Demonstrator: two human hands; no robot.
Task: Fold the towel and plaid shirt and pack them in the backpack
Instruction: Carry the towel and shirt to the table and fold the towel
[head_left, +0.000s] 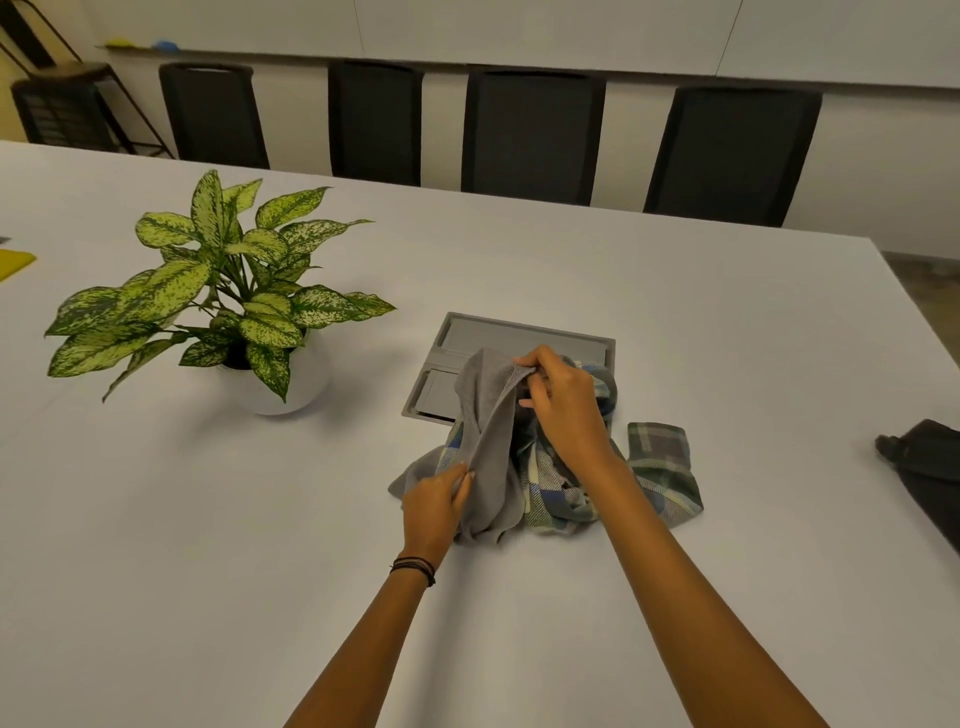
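Where the towel is: mid-table, the towel (488, 441) is draped over the left part of the shirt (660, 467), with one end lifted clear of the heap.
Shirt: unfolded and bunched beneath and to the right of the towel, with one part spread toward the right edge of the table (208, 519).
Right hand (563, 400): raised above the heap with the wrist bent downward. Thumb and fingers pinch the towel's upper hem.
Left hand (436, 506): low, close to the table top at the heap's left side. The fingers are curled and pinch the towel's lower edge.
Reason for hold: in my judgement, one high grip and one low grip serve to draw the towel off the shirt and stretch out an edge before folding.
Progress: neither item is folded and nothing is packed.
Dark item (924, 457): at the right edge, partly out of frame. It is probably the backpack, but this is not confirmed.
Hatch (519, 332): a grey panel set in the table, its near side under the heap.
Plant (218, 291): potted, toward the left edge, well apart from the heap.
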